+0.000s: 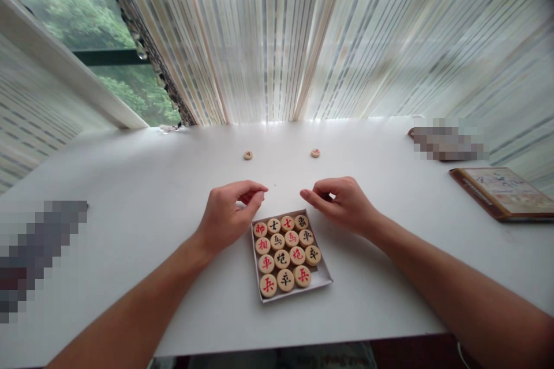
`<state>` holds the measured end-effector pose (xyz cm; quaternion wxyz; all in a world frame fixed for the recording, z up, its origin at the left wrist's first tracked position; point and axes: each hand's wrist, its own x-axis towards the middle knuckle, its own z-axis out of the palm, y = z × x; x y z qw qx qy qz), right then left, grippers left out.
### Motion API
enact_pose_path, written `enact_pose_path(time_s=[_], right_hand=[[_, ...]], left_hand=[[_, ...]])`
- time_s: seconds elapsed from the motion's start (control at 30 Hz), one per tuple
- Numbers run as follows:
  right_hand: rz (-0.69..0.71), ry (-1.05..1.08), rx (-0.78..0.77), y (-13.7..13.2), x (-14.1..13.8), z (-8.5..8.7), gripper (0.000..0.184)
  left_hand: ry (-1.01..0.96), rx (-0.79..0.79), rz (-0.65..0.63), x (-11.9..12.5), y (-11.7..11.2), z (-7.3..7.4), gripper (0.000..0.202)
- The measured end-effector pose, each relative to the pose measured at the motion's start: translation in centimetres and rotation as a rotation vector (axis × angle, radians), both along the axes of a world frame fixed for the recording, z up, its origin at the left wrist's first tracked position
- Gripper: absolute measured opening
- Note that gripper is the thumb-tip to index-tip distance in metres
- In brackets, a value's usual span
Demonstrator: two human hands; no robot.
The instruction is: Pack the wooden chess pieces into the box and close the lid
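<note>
Left hand (231,213) and right hand (346,204) half-curled at box's far corners, nothing visible held; can't tell if fully closed. Open box (321,278) of xiangqi pieces (283,258) on white surface (173,176); black-marked disc (248,155), red-marked disc (315,153) beyond.

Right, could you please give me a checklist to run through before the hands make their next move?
1. Box resting on the table: ok.
2. Boxed pieces character side up: ok for those visible.
3. Top layer complete: not ok; the near-right corner lacks a piece.
4. Loose black-marked piece and loose red-marked piece lying apart: ok.
5. Left hand off the box: cannot tell; it overlaps the far-left corner.
6. Right hand holding nothing: cannot tell; it is curled.
</note>
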<state>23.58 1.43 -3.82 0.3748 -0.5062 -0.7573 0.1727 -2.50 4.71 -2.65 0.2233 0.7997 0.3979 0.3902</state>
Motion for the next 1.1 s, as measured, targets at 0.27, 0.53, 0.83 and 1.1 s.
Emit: enact_pose_path(time_s=[0.27, 0.53, 0.83, 1.1], right_hand=[[0.006, -0.005, 0.006, 0.1, 0.2, -0.2, 0.052], [0.024, -0.018, 0.008, 0.1, 0.1, -0.4, 0.051], [-0.001, -0.019, 0.005, 0.3, 0.0, -0.5, 0.053], [-0.174, 0.014, -0.04, 1.2, 1.3, -0.9, 0.044]], left_hand=[[-0.005, -0.05, 0.004, 0.1, 0.1, -0.1, 0.015], [-0.01, -0.054, 0.02, -0.2, 0.5, -0.5, 0.015], [-0.011, -0.027, 0.039, -0.4, 0.9, -0.5, 0.015], [-0.012, -0.046, 0.054, -0.5, 1.4, -0.7, 0.016]])
